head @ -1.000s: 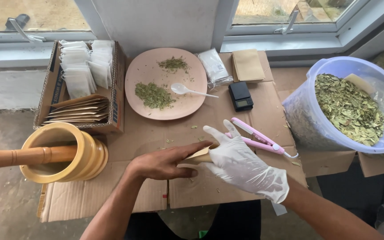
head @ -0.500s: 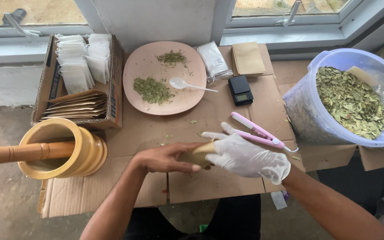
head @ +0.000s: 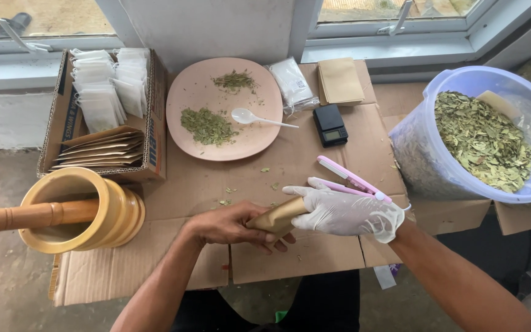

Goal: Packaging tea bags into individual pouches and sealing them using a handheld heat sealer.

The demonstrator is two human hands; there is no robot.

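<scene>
Over creased cardboard (head: 155,270), both hands, bare left (head: 228,226) and latex-gloved right (head: 345,212), closed around a smooth tan paper pouch (head: 276,217)

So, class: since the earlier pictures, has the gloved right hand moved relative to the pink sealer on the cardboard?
Yes. The right hand slid right along the brown pouch, closer under the pink sealer, fingers now folded over the pouch.

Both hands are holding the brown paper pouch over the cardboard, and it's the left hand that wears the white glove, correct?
Not quite. The head view shows the white glove on the right hand; the left hand is bare. Both do hold the brown paper pouch over the cardboard.
</scene>
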